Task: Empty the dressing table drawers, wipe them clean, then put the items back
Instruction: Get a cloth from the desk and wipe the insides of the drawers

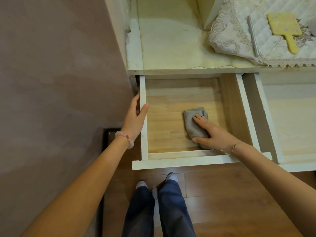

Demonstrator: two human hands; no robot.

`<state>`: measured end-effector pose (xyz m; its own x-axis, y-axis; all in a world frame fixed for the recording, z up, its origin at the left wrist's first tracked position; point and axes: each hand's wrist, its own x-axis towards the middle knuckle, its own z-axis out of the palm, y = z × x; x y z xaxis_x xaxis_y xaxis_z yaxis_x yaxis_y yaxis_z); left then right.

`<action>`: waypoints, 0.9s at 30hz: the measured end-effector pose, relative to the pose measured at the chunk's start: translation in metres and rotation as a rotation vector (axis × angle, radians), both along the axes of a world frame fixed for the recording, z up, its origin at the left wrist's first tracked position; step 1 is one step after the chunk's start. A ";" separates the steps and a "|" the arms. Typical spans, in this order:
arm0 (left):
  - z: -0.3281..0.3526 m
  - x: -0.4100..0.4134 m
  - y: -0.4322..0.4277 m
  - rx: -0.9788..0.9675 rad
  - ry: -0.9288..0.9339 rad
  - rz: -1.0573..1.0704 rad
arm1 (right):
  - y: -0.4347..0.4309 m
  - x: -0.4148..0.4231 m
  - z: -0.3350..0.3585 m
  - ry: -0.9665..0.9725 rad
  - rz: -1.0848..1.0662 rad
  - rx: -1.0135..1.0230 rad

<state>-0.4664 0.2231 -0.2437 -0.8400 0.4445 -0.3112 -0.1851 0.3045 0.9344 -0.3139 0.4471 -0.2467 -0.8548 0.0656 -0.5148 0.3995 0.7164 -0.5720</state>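
The left drawer [143, 117] of the dressing table is pulled out, and its wooden floor holds nothing but a folded grey cloth [193, 124]. My right hand [213, 132] lies flat on the cloth, pressing it against the drawer floor near the front right. My left hand [136, 117] grips the drawer's white left wall, thumb inside and fingers outside. A second drawer [266, 120] to the right is also open and looks bare inside.
On the tabletop [171, 40] lies a lace-edged quilted mat [227, 40] with a yellow hand mirror [283, 26] and a silver pen [253, 36] on it. A mauve wall runs along the left. My legs stand on the wooden floor below the drawer front.
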 end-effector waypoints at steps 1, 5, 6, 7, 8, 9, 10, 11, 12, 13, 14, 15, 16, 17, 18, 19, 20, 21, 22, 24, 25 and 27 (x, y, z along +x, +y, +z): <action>0.000 0.000 0.000 0.002 -0.004 0.000 | 0.000 -0.001 -0.002 0.001 0.035 0.055; -0.001 -0.001 0.000 0.002 -0.011 0.009 | 0.001 -0.004 -0.017 -0.011 0.131 0.199; -0.001 0.000 0.000 0.002 -0.009 0.011 | 0.001 -0.005 -0.019 0.000 0.136 0.187; -0.001 0.000 0.000 0.001 -0.004 0.014 | 0.001 -0.006 -0.020 0.009 0.140 0.158; -0.001 0.001 0.001 0.000 0.000 0.018 | 0.001 -0.008 -0.021 0.016 0.145 0.125; -0.001 0.002 0.001 0.001 0.003 0.022 | 0.001 -0.009 -0.021 0.019 0.152 0.098; -0.001 0.002 0.002 0.002 0.005 0.026 | 0.001 -0.010 -0.022 0.021 0.161 0.080; -0.001 0.002 0.002 0.000 0.006 0.028 | 0.001 -0.010 -0.021 0.022 0.175 0.071; -0.001 0.002 0.002 -0.003 0.007 0.030 | 0.002 -0.010 -0.021 0.023 0.192 0.068; -0.001 0.002 0.003 -0.006 0.006 0.032 | 0.003 -0.011 -0.022 0.026 0.209 0.068; -0.001 0.002 0.003 -0.007 0.005 0.033 | 0.003 -0.011 -0.022 0.031 0.229 0.068; -0.001 0.002 0.002 -0.009 0.005 0.031 | 0.001 -0.012 -0.022 0.040 0.263 0.068; -0.001 0.001 0.002 -0.010 0.006 0.028 | -0.003 -0.013 -0.022 0.055 0.314 0.069; -0.001 0.001 0.002 -0.013 0.007 0.022 | -0.008 -0.015 -0.022 0.078 0.377 0.072; -0.001 0.001 0.002 -0.018 0.007 0.018 | -0.015 -0.017 -0.022 0.101 0.438 0.079; -0.001 0.001 0.003 -0.024 0.009 0.019 | -0.022 -0.020 -0.022 0.116 0.486 0.091; -0.001 0.001 0.003 -0.029 0.015 0.021 | -0.028 -0.023 -0.022 0.125 0.518 0.100; 0.000 0.002 0.003 -0.036 0.023 0.022 | -0.032 -0.027 -0.023 0.130 0.536 0.100; -0.001 0.001 0.003 -0.041 0.029 0.021 | -0.034 -0.030 -0.024 0.133 0.543 0.091; -0.001 0.001 0.002 -0.043 0.027 0.020 | -0.030 -0.033 -0.027 0.140 0.533 0.058; 0.000 0.001 0.002 -0.042 0.023 0.019 | -0.027 -0.033 -0.027 0.148 0.524 0.038; 0.001 0.002 0.002 -0.043 0.020 0.017 | -0.025 -0.032 -0.025 0.189 0.466 -0.008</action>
<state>-0.4648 0.2255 -0.2425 -0.8536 0.4166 -0.3127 -0.1716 0.3419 0.9239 -0.3458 0.4222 -0.2721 -0.8705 -0.3486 -0.3474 -0.0730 0.7895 -0.6094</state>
